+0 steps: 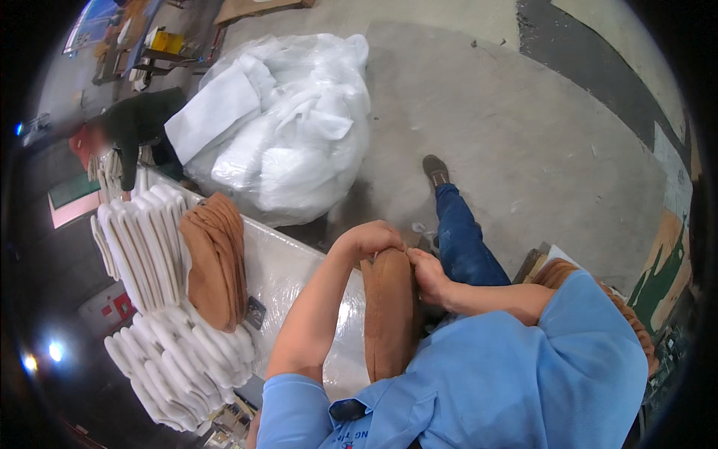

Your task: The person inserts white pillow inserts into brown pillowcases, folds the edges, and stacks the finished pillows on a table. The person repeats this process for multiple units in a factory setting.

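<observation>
A plump brown cushion (390, 310) stands upright against my body at the edge of the table. My left hand (376, 237) is closed over its far top corner, fingers curled down onto the fabric. On the other side of that corner, my right hand (429, 274) pinches the brown fabric edge. The two hands are close together, and the fingertips are partly hidden by the cloth. To the left on the table lies a pile of folded brown fabric covers (215, 262), leaning against stacked white cushion pads (146, 239).
More white pads (179, 367) are stacked nearer on the left. The table (280, 262) has a shiny plastic-wrapped top. Beyond it sits a big clear bag of white padding (292, 135). A co-worker in dark clothing (142, 123) bends at the far left. Brown cushions (561, 273) are piled behind my right arm.
</observation>
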`<state>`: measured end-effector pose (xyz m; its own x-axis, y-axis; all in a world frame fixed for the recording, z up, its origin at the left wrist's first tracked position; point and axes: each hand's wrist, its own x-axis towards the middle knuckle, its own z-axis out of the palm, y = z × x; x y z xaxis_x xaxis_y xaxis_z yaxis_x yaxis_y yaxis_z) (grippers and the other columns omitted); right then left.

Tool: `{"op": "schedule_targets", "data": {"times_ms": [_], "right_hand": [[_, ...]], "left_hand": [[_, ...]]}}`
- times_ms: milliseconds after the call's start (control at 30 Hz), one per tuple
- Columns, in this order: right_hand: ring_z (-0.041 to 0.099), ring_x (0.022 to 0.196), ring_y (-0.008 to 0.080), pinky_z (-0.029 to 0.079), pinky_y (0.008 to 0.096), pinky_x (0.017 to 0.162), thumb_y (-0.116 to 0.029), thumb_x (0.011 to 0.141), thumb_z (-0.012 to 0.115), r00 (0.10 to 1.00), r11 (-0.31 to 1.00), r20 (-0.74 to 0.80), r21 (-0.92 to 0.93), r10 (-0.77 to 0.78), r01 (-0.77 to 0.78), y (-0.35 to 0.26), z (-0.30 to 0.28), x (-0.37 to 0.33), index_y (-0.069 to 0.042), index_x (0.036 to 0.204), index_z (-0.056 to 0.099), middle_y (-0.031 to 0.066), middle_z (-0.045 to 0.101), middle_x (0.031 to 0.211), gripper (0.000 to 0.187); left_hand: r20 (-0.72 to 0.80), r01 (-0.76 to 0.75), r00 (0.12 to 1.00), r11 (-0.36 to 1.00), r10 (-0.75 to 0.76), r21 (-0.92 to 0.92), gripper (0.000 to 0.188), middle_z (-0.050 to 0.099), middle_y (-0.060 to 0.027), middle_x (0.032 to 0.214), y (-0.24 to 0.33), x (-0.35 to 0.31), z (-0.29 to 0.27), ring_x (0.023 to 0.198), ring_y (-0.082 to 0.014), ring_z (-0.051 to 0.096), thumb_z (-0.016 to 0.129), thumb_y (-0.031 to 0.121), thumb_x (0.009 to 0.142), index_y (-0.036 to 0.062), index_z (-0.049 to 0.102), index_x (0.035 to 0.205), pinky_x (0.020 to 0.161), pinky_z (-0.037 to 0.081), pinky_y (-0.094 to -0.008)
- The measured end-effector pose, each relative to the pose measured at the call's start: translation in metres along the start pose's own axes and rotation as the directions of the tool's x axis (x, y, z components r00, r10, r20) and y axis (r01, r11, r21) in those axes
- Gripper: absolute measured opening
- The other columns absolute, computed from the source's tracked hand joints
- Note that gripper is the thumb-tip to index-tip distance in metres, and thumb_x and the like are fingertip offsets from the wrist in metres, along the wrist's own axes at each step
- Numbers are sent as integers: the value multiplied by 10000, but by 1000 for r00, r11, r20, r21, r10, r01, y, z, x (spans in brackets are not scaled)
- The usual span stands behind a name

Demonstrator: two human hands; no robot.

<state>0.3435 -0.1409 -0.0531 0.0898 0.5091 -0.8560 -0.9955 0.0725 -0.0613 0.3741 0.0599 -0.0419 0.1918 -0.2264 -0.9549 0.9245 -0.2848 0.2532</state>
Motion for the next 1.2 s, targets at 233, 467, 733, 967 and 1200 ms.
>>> {"op": "schedule_targets", "data": {"times_ms": [233, 467, 733, 967, 1200], "right_hand": [[660, 1031, 211, 540, 402, 902, -423, 1146, 472, 999, 986, -49, 165, -17, 25, 10, -1, 23, -44, 1197, 692, 98, 707, 1134, 442], [691, 982, 255, 560, 419, 901, -478, 1142, 462, 985, 990, -165, 142, 41, -17, -8, 1, 53, -46, 1189, 665, 127, 699, 1123, 480], [685, 870, 202, 550, 379, 775, -487, 1115, 535, 974, 980, -215, -171, 66, -104, -29, 16, 64, -69, 1063, 693, 74, 704, 983, 450], [685, 846, 183, 549, 356, 766, -455, 1092, 590, 967, 941, -4, -232, 254, -248, -11, 3, 107, -66, 1055, 697, 76, 719, 1016, 405], [690, 1004, 264, 552, 447, 911, -434, 1147, 472, 970, 888, 218, -459, 110, 2, -22, -11, 115, -39, 1234, 661, 119, 722, 1115, 447]], "left_hand": [[89, 53, 994, 996, -59, 66, 224, 695, -14, 862, 19, 16, -7, 767, -132, 599, 761, 242, 908, 21, 782, 934, 664, 494, -339], [-141, -108, 989, 878, 47, -466, 183, 721, -52, 857, -25, 27, 21, 738, -145, 673, 711, 190, 966, 16, 753, 925, 663, 549, -326], [-641, -394, 768, 790, 2, -469, 268, 692, -49, 734, -35, 25, 57, 658, -119, 614, 686, 199, 943, -11, 706, 778, 619, 496, -319], [-745, -406, 642, 743, -183, -532, 299, 674, -101, 653, -67, 26, 60, 616, -163, 602, 698, 219, 891, -41, 685, 744, 609, 496, -384], [-930, -488, 305, 872, 206, 33, 353, 674, -287, 785, -53, 43, 73, 715, -405, 660, 682, 253, 941, -51, 705, 764, 728, 519, -504]]}}
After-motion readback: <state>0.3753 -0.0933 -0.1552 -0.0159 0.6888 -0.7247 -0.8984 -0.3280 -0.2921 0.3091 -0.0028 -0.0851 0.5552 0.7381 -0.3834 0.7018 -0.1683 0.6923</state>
